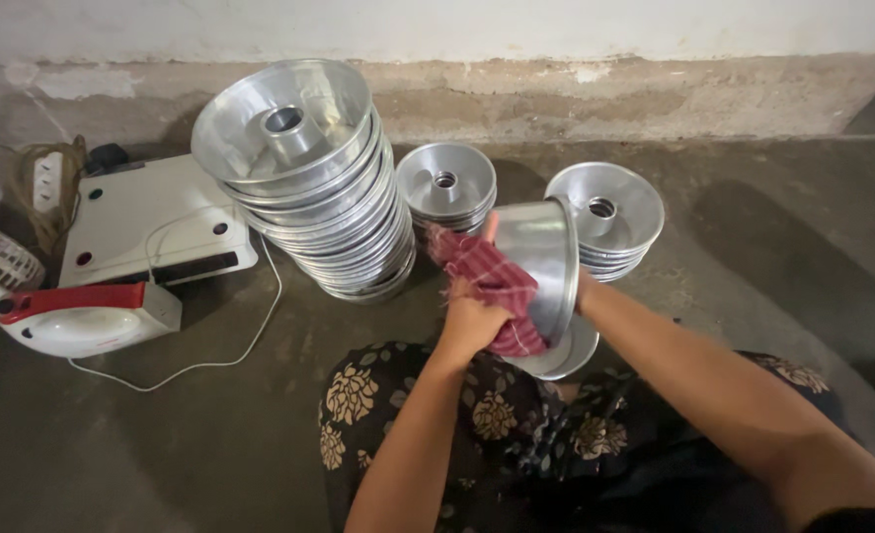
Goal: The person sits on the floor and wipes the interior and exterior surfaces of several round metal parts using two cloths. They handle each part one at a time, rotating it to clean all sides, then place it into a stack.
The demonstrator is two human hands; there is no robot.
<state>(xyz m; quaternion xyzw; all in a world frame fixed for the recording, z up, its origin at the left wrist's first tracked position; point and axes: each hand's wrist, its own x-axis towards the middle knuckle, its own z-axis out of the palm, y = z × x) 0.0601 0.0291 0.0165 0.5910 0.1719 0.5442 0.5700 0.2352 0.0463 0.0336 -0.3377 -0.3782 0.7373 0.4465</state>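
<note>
My right hand [584, 288] holds the metal pan [541, 265] tipped sideways, mouth facing right; my left hand [469, 321] presses a red cloth [492, 281] on it.

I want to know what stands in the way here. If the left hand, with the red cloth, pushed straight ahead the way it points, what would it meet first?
The left hand already presses the red cloth against the tilted metal pan. Past that pan, probably the small stack of tube pans by the wall, though depth is unclear.

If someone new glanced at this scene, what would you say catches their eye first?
Probably the tall leaning stack of shiny ring pans on the floor at centre left, with two shorter stacks beside it. Next, at centre, the left hand presses a red cloth against a pan tilted on its side; the right hand is hidden behind it.
</note>
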